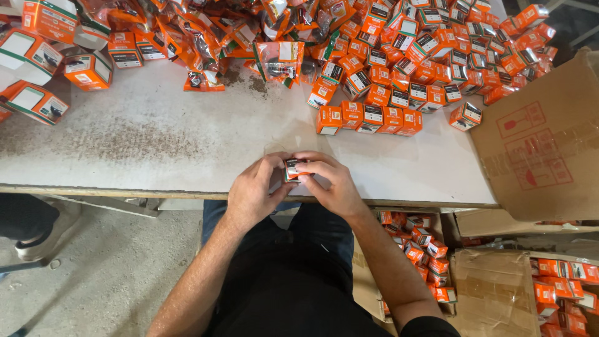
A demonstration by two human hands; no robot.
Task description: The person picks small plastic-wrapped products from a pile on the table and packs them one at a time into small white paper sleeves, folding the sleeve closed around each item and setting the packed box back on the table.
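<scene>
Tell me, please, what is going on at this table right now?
A seated person holds one small orange box between both hands, the left hand and right hand, just above the near edge of the white table. Beyond the hands lies a heap of similar orange boxes and torn orange wrappers. More boxes fill an open cardboard carton on the floor at the right.

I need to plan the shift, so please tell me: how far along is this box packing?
Done: many closed orange boxes lie heaped on the white table, more in cartons below. In hand: left hand and right hand hold one small box. Left: loose orange pouches and flat boxes.
</scene>
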